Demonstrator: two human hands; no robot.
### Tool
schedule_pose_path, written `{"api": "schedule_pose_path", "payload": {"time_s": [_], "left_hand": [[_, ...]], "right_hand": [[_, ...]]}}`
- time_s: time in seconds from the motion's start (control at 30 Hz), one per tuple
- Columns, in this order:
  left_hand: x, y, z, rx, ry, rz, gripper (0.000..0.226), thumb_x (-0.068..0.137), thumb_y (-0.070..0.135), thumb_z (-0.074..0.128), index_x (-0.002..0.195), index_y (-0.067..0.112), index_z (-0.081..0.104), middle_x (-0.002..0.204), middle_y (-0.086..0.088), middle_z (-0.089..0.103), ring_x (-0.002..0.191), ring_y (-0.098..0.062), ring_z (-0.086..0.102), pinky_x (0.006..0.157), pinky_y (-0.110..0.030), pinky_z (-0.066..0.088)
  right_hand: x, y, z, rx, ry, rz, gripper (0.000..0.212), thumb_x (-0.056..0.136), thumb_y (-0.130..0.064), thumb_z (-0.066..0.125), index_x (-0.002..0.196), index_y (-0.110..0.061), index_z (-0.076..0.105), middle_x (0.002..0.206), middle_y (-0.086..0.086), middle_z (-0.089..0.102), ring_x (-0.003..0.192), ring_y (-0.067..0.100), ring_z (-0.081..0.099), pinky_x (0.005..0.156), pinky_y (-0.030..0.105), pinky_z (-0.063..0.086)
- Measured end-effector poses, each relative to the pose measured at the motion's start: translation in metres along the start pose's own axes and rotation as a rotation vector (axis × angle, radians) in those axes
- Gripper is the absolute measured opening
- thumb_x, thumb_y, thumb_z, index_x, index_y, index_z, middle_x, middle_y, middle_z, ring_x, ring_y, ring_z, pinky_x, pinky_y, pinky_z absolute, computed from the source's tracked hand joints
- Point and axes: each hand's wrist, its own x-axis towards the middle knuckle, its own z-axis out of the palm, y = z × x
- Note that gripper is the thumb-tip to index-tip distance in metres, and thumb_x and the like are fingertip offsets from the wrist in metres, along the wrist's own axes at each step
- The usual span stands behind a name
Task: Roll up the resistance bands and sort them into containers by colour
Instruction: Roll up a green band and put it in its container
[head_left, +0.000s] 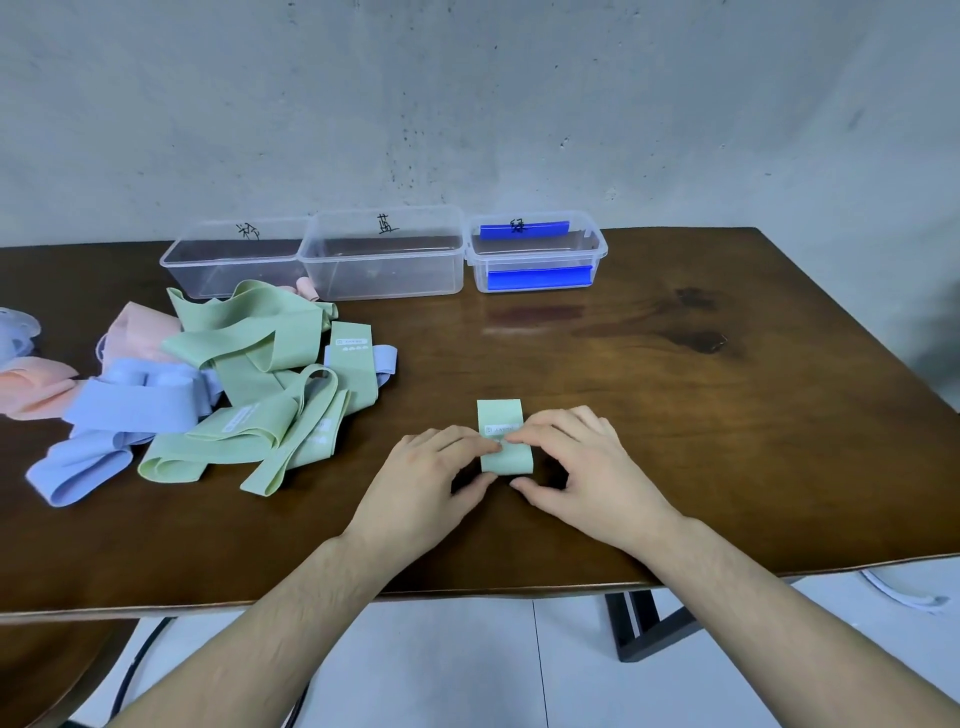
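Single head-worn, wide-angle view, looking forward and down from above and behind the hands. Near range: left hand (431, 473) and right hand (582, 467) sit low-centre; counter (727, 415) extends beyond them to the wall (467, 104).

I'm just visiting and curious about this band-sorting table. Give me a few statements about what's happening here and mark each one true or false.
1. Both hands, the left hand and the right hand, are on one green band. True.
2. That green band already lies inside a container. False: it lies on the bare table, in front of the containers.
3. Three clear containers stand in a row at the far edge of the table. True.
4. The loose pile of bands lies to the person's right. False: it lies to the left.
5. The pile holds only green bands. False: blue and pink bands are mixed in too.
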Motion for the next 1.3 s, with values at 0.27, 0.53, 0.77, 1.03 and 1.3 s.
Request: {"api": "schedule_pose_path", "payload": {"time_s": [0.27,0.53,0.77,1.03,1.3], "left_hand": [[0.002,-0.004,0.002,-0.004,-0.016,-0.006,0.039,0.089,0.029,0.071,0.127,0.027,0.064,0.122,0.012,0.059,0.101,-0.009,0.058,0.087,-0.022,0.036],[0.008,-0.009,0.001,0.002,-0.027,-0.015,0.034,0.091,0.032,0.068,0.125,0.029,0.064,0.119,0.015,0.06,0.097,-0.006,0.056,0.085,-0.021,0.034],[0.01,-0.006,0.001,-0.078,-0.015,-0.051,0.031,0.09,0.027,0.07,0.12,0.029,0.066,0.117,0.015,0.062,0.101,-0.005,0.056,0.086,-0.023,0.039],[-0.002,-0.002,0.002,-0.11,-0.014,-0.004,0.03,0.087,0.029,0.07,0.117,0.035,0.065,0.111,0.02,0.064,0.096,-0.001,0.053,0.083,-0.017,0.037],[0.001,-0.005,0.001,-0.142,-0.023,-0.001,0.03,0.088,0.032,0.069,0.117,0.037,0.066,0.113,0.022,0.063,0.101,0.005,0.047,0.088,-0.017,0.037]], "right_hand": [[0.012,0.001,0.002,-0.021,-0.006,0.021,0.033,0.093,-0.042,0.064,0.126,-0.038,0.062,0.123,-0.021,0.06,0.11,0.004,0.044,0.093,0.028,0.035],[0.017,0.001,0.0,-0.007,-0.029,0.023,0.041,0.09,-0.042,0.067,0.13,-0.042,0.058,0.127,-0.024,0.056,0.116,0.002,0.039,0.099,0.029,0.031],[0.019,0.003,0.0,0.098,0.0,0.067,0.033,0.089,-0.037,0.071,0.122,-0.038,0.065,0.114,-0.023,0.065,0.102,0.002,0.046,0.099,0.032,0.038],[0.004,0.0,-0.002,0.103,-0.008,0.038,0.029,0.088,-0.04,0.071,0.116,-0.038,0.067,0.098,-0.03,0.06,0.098,0.003,0.048,0.096,0.029,0.041],[0.003,-0.001,-0.003,0.057,0.007,0.041,0.029,0.09,-0.044,0.069,0.119,-0.039,0.068,0.113,-0.024,0.058,0.105,0.002,0.043,0.096,0.031,0.039]]}}
